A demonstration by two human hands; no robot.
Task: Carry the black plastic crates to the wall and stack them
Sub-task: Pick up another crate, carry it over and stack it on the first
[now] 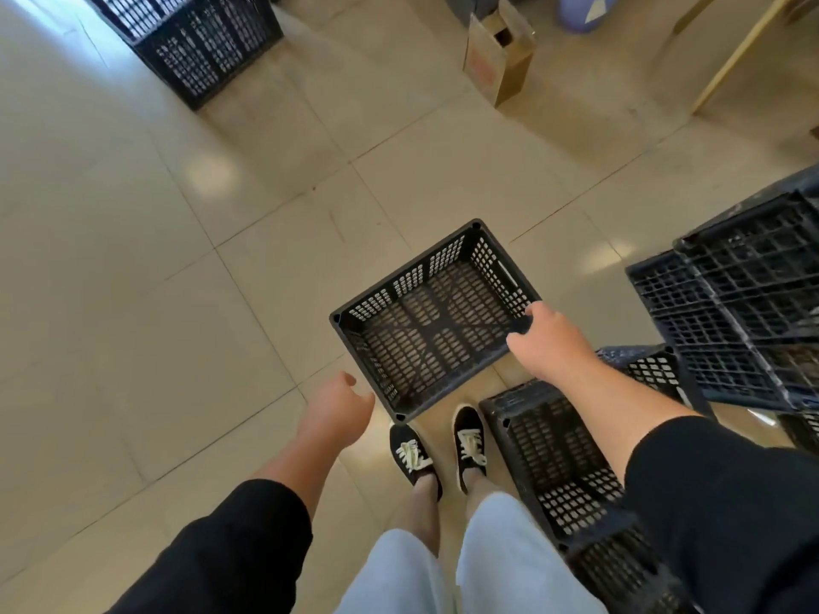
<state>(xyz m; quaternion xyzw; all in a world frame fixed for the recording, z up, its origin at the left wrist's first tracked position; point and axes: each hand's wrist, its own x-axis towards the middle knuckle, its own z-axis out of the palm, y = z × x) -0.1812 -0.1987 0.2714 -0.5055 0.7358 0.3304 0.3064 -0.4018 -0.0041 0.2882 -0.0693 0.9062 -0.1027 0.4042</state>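
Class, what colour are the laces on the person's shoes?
Cream laces on black shoes, clearest in the head view.

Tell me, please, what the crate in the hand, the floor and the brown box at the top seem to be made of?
The crate held by the right hand looks like moulded black plastic, matt, with perforated walls and base. The floor seems to be glazed beige tile: grout lines and glossy light reflections show. The brown box looks like cardboard, dull, with folded open flaps.
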